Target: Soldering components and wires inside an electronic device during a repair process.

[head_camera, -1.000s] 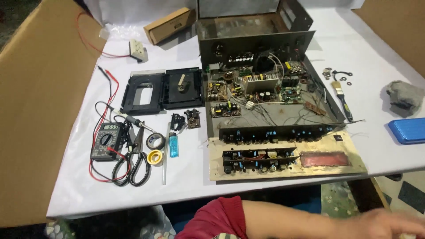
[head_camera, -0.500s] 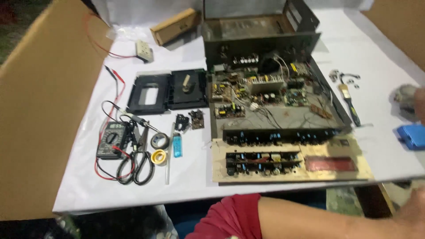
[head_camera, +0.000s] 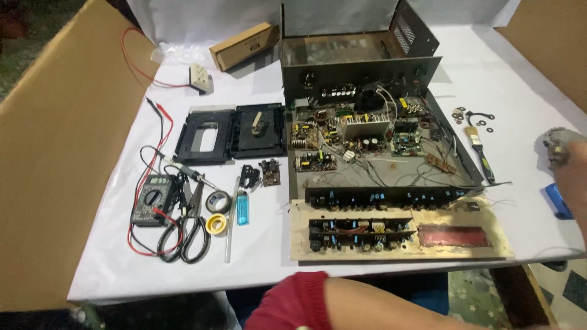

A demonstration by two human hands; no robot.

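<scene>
Head view shows me my right hand [head_camera: 565, 160] at the table's right edge, touching a grey rag [head_camera: 559, 142]; grip unclear. Blue box [head_camera: 557, 200] lies just below, paintbrush [head_camera: 479, 154] and open amplifier [head_camera: 373, 137] leftward. Left hand unseen.

Bright overhead light, soft shadows, blurred right edge

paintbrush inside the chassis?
No, the paintbrush lies on the white table just right of the open chassis, near some washers.
</scene>
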